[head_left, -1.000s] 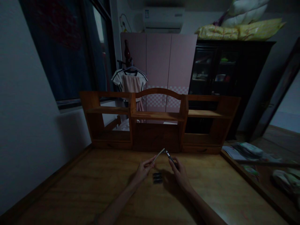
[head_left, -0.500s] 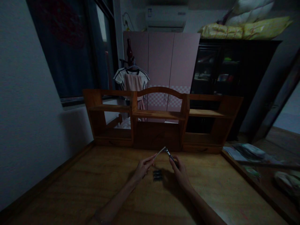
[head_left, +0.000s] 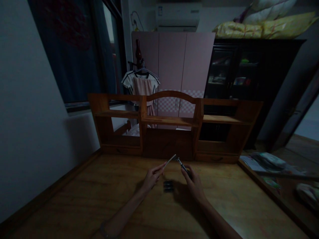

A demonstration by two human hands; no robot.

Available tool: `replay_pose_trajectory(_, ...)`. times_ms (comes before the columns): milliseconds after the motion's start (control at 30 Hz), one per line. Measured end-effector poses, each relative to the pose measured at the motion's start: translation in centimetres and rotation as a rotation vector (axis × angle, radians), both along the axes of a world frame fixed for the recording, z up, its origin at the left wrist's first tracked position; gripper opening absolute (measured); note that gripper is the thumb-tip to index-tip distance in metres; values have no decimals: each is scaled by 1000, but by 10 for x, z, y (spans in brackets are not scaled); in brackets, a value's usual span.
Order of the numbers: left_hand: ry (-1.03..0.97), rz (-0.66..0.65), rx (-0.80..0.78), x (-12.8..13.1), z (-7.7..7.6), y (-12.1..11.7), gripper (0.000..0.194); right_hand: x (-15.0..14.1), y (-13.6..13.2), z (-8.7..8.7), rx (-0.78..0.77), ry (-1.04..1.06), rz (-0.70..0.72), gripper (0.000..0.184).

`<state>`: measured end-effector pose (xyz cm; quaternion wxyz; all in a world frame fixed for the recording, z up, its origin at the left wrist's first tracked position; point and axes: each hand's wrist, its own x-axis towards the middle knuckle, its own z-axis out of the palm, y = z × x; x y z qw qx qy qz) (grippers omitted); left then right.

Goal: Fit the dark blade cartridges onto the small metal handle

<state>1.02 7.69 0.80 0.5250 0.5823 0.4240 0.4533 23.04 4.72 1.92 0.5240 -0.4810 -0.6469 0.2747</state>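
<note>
My left hand [head_left: 151, 177] is closed on a thin, pale, flat strip [head_left: 169, 161], seen nearly edge-on and slanting up to the right. In my right hand [head_left: 193, 181] is what looks like a razor [head_left: 181, 164], with a dark handle and a shiny metal neck. Its small head points up and left, close to the strip's far tip; whether they touch I cannot tell. Below and between my hands, a small pack of several dark pieces [head_left: 168, 186] lies on the wooden desk [head_left: 119, 205].
A wooden shelf unit [head_left: 170, 121] with open compartments stands along the desk's back edge. White wall [head_left: 30, 116] rises at the left. Beyond the desk's right rim are papers and a plastic-wrapped bundle [head_left: 267, 161]. The room is dim, with a pink wardrobe [head_left: 170, 63] behind.
The view has shifted slightly. Both hands keep their grips, and the strip and the razor head stay close together with almost no visible movement.
</note>
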Motion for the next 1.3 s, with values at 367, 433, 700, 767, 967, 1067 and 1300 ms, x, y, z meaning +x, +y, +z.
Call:
replay_pose_trajectory(367,40,-6,45,2,-1,-2,63,2,-1,2,42,-63,14,30)
replay_pose_trajectory(433,46,-7,56,2,1,-2,62,3,0,2,52,-72,18,30)
replay_pose_trajectory(700,84,-14,117,0,0,0,57,6,0,1,86,-146,-30,29)
replay_pose_trajectory(767,114,4,177,0,-1,2,53,8,0,1,93,-179,-32,28)
replay_pose_trajectory(967,107,48,379,0,-3,5,43,12,2,-1,127,-296,-75,26)
replay_pose_trajectory(1067,186,53,429,0,-4,5,42,13,2,-1,163,-346,-95,25)
replay_pose_trajectory(1300,220,78,501,-1,-3,3,42,14,-2,2,182,-396,-114,25)
